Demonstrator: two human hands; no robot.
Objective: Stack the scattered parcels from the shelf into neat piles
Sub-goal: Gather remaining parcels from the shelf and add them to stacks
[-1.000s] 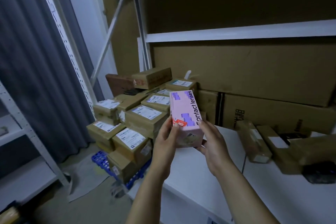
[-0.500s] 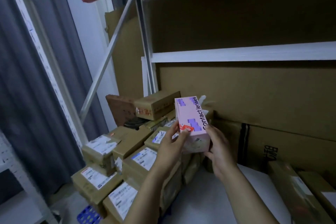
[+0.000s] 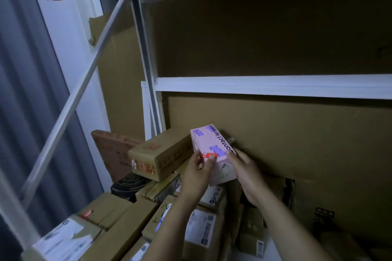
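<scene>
Labelled parcels (image 3: 199, 226) crowd the pile nearest me. Above them the left hand (image 3: 196, 178) pinches the pink contact-lens box (image 3: 212, 146) at its near corner, and the right hand (image 3: 248, 176) curls round its right edge. The box hangs tilted, just beside the brown carton (image 3: 161, 154). Best to level it first, then seat it flush against that carton.

Single view: head-worn wide-angle camera, facing forward into the shelf (image 3: 265, 87), close; left hand (image 3: 196, 178) and right hand (image 3: 248, 176) lower centre.

Grey curtain (image 3: 23, 112), white wall (image 3: 67, 34), white shelf rail (image 3: 275, 86), dim light
</scene>
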